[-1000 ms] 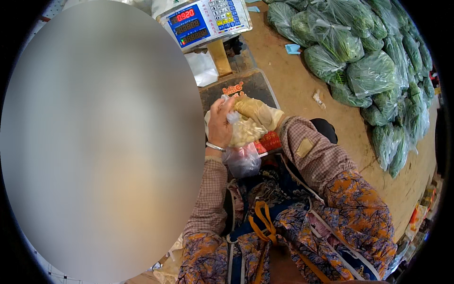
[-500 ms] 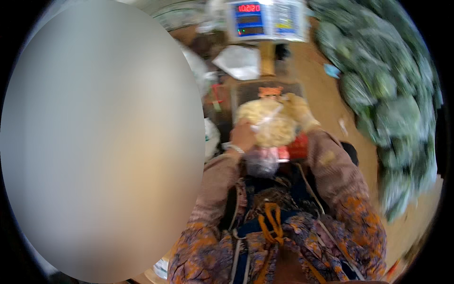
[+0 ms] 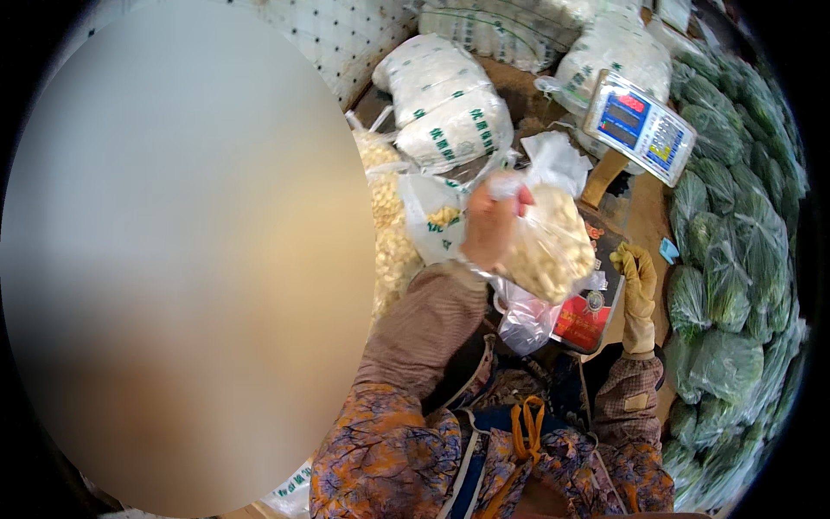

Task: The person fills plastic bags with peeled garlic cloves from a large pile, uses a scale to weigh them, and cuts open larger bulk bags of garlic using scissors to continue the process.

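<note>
My left hand (image 3: 490,221), bare and blurred, grips the gathered neck of a clear plastic bag of small pale pieces (image 3: 551,244) above the scale's dark platform (image 3: 610,251). My right hand (image 3: 638,275), in a beige glove, is apart from the bag at the platform's right edge, its fingers curled; whatever may be in them is unclear. The scale's display head (image 3: 637,126) stands on a tan post behind. A crumpled translucent bag (image 3: 525,321) lies under the lifted bag, beside the platform's red label.
Bagged leafy greens (image 3: 731,285) are heaped along the right. White printed sacks (image 3: 445,104) fill the back, and bags of pale pieces (image 3: 387,242) lie at the left. A small blue scrap (image 3: 668,251) lies beside the greens. A large blurred oval hides the left side.
The bag was between both hands over the platform; my left hand now holds it alone, raised, while my gloved right hand has come away from it. The view has swung leftward.
</note>
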`<control>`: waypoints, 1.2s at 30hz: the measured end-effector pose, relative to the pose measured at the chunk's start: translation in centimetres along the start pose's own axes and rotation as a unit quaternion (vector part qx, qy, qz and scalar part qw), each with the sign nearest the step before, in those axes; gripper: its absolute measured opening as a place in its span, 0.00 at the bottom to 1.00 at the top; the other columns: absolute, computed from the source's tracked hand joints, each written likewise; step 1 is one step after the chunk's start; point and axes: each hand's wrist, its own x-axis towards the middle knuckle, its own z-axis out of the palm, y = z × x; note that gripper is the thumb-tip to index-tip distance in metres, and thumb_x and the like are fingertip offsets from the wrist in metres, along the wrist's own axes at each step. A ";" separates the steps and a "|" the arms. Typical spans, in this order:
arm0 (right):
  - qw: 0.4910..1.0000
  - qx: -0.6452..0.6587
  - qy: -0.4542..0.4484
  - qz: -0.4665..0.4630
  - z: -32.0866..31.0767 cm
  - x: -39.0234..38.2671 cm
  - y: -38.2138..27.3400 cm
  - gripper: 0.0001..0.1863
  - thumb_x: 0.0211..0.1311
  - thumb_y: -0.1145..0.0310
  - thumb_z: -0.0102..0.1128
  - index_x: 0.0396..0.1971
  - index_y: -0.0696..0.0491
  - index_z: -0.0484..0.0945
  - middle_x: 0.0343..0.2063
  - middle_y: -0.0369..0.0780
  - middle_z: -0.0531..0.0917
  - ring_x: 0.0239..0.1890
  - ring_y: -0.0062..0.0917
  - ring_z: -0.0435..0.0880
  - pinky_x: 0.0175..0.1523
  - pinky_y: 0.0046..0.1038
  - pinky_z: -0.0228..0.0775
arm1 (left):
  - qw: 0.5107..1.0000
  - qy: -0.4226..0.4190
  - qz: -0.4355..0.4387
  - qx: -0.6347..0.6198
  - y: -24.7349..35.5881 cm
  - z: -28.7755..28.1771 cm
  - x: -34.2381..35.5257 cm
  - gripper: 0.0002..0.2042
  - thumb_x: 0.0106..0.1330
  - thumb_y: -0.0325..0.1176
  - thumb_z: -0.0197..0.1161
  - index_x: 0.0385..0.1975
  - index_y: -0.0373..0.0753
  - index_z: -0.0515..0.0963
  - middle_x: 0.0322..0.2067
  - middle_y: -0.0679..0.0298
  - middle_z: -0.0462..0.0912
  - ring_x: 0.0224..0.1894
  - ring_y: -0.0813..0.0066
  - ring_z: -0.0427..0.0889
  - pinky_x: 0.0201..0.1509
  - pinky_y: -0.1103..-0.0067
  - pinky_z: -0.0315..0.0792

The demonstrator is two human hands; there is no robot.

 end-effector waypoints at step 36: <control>0.909 -0.358 -0.158 0.145 0.5 -1.1 6.4 0.15 0.49 0.69 0.57 0.38 0.57 0.70 0.29 0.39 0.76 0.34 0.21 0.74 0.39 0.22 0.67 | 0.745 0.141 -0.239 0.606 2.3 -28.9 -23.6 0.12 0.57 0.33 0.54 0.38 0.34 0.71 0.33 0.57 0.73 0.29 0.69 0.72 0.33 0.77 0.68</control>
